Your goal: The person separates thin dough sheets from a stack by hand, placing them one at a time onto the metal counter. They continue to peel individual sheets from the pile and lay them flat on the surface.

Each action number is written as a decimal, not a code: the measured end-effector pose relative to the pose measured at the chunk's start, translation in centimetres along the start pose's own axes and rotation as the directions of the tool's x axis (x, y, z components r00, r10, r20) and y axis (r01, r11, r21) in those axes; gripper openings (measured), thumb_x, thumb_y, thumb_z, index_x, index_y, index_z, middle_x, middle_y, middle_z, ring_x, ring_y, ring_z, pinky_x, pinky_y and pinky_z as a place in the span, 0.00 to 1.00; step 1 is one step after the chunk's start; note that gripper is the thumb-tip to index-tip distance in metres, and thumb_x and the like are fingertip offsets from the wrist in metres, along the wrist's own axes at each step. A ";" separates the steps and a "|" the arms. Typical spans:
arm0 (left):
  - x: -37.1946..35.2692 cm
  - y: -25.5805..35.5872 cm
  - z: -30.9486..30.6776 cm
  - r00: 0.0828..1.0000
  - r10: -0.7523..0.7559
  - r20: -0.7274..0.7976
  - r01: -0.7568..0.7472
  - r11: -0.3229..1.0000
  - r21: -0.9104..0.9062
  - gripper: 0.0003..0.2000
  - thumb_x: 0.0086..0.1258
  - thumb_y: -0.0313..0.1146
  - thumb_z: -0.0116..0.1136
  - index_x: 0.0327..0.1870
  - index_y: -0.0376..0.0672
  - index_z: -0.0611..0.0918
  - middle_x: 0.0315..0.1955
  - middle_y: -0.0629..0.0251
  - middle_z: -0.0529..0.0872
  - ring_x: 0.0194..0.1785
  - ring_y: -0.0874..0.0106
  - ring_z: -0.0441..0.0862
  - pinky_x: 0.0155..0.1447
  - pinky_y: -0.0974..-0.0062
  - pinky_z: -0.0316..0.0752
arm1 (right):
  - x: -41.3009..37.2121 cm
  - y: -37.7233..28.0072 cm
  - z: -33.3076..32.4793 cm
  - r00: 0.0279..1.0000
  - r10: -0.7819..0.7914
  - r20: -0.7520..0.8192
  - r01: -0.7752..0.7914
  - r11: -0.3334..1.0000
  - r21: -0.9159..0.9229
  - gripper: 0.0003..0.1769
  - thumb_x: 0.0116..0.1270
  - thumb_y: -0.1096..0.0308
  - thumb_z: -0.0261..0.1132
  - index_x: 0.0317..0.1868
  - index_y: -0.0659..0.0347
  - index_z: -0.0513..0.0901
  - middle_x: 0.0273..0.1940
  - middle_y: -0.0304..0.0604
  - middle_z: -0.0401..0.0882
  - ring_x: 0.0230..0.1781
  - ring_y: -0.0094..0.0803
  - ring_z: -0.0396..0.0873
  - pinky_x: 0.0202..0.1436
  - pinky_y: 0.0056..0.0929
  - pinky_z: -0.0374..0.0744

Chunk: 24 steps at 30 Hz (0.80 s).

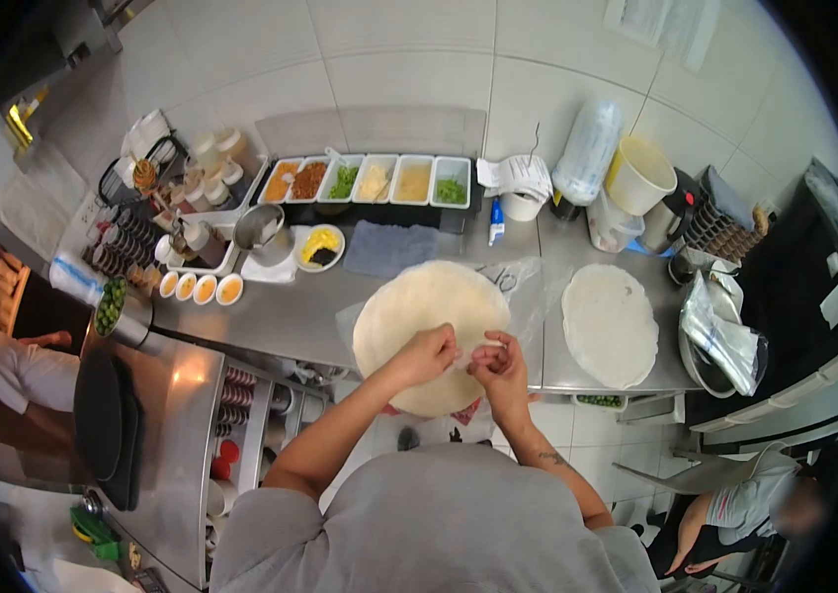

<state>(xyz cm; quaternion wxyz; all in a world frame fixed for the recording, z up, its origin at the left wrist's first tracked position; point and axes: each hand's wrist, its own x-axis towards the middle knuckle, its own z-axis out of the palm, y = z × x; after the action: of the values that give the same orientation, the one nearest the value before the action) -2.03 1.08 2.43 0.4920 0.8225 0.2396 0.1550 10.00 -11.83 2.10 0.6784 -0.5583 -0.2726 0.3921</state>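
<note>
A large round sheet of pale dough (426, 301) lies at the counter's front edge, partly over a clear plastic sheet (530, 280). Above its near half, my left hand (427, 356) is closed, fingertips pinched together. Just to the right, my right hand (501, 374) is also closed, with thumb and forefinger meeting. A small pale bit seems to sit between the fingers of both hands, too small to name. The two hands are close together but apart. A second flat dough round (610, 326) rests on the counter to the right.
Behind the dough are a folded grey cloth (391, 248), a row of topping trays (376, 181) and a plate of yellow and black food (320, 247). Small orange cups (205, 289) stand left. A metal bowl (708, 361) is right. Other people are at far left and lower right.
</note>
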 end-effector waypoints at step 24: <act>0.0 -0.1 0.2 0.947 0.292 -0.133 -0.275 0.953 0.130 0.03 0.62 0.23 0.52 0.34 0.35 0.74 0.29 0.51 0.79 0.33 0.54 0.79 0.37 0.62 0.73 | -0.3 0.0 2.5 0.989 0.082 -0.125 -0.087 0.995 -0.038 0.15 0.59 0.80 0.59 0.47 0.64 0.68 0.33 0.38 0.71 0.29 0.25 0.75 0.32 0.22 0.76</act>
<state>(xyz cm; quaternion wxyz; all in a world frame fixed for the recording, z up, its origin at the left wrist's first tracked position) -2.00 0.96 2.31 0.3989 0.8601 0.1635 0.2726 7.81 -10.70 2.73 0.6646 -0.6069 -0.2147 0.3793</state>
